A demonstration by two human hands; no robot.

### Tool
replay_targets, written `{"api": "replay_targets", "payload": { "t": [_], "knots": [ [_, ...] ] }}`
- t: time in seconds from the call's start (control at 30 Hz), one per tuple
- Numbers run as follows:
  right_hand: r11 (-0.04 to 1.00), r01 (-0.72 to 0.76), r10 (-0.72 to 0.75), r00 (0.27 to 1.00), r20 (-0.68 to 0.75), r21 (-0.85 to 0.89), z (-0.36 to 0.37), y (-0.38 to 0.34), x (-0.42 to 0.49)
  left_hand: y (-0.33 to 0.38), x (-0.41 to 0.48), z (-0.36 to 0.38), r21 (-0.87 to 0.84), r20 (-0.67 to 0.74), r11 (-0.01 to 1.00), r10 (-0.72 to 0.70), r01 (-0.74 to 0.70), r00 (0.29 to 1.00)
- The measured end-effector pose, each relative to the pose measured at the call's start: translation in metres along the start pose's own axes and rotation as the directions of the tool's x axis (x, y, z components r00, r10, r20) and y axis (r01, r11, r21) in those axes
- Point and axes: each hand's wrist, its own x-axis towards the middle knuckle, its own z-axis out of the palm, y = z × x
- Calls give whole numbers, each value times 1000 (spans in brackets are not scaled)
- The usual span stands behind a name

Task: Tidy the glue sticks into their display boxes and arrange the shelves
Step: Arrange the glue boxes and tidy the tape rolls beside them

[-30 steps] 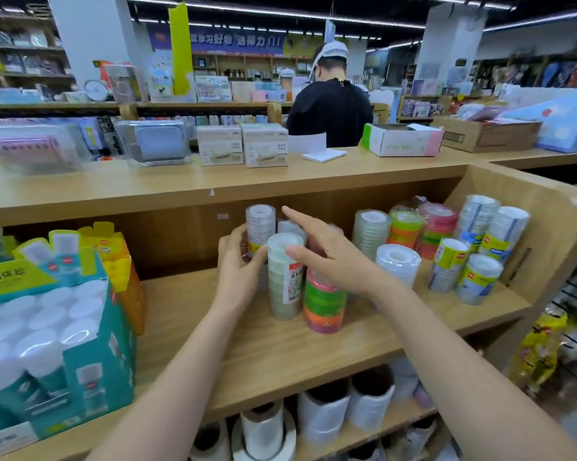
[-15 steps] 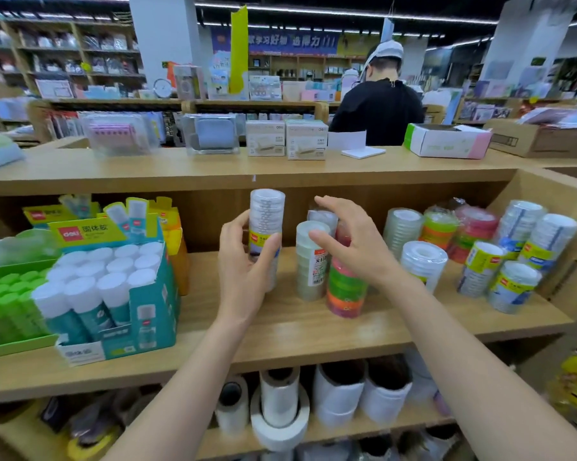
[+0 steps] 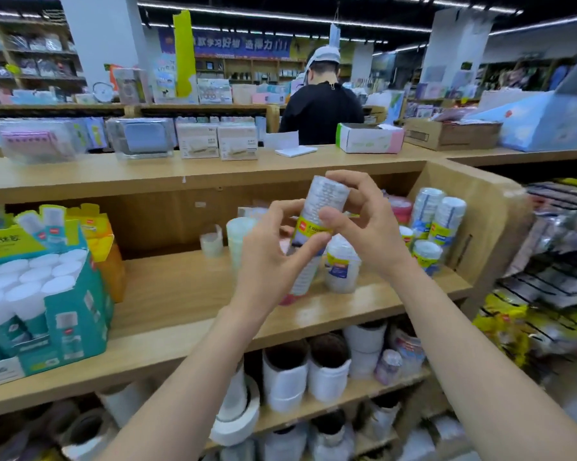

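Three wooden shelf levels make up the long light-wood display unit (image 3: 187, 294), and its middle board serves as the landmark for everything below. At the far left end of that board stands a teal cardboard display box (image 3: 71, 314) packed with upright white-capped glue sticks (image 3: 31, 284); its printed header card rises behind them. Just behind the box, toward the back panel, sits a yellow-orange cardboard carton (image 3: 104, 247). At the right end of the board, against the side wall, leans a cluster of clear tape-roll packs with yellow and blue labels (image 3: 436, 224). Near the middle of the board, a short clear pack with a yellow label (image 3: 342, 267) stands upright, and a pale translucent stack (image 3: 238, 241) stands further back. Beneath the board, white paper-tape rolls (image 3: 327, 374) crowd the lower level.

Above the middle of the board, both hands hold a tall shrink-wrapped cylinder of clear tape rolls with a yellow label band (image 3: 317, 224), lifted clear of the wood and tilted slightly. The left hand (image 3: 270, 257) wraps its fingers round the lower half. The right hand (image 3: 363, 224) pinches the upper part between thumb and curled fingers. The view is somewhat blurred.
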Motion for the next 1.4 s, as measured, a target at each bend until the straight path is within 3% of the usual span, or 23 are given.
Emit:
{"api": "replay_targets", "payload": {
  "t": [0.13,0.27,0.43,0.6,0.7,1.17,1.4],
  "knots": [
    [991,-75,52,979,-197,-110,-53,8,-20,1,11,48,85,123,989,110,-121,986],
    [938,-134,-13,907,-420,-318,-111,17,-32,1,19,93,181,226,938,255,-297,940],
    [813,-251,-94,834,-544,-525,-160,30,-42,-4,24,144,325,451,854,237,-406,860],
    [687,-359,-74,830,-552,-632,-175,57,-49,-13,21,185,316,606,813,224,-489,764],
    [637,-411,-33,831,-555,-653,-176,75,-51,-23,16,201,378,640,760,197,-528,742],
    [487,-437,-30,857,-514,-756,-160,104,-48,-43,14,209,373,586,753,262,-542,767],
    [505,-419,-9,872,-490,-755,-161,106,-53,-43,14,206,352,596,762,266,-544,758]
  ]
}}
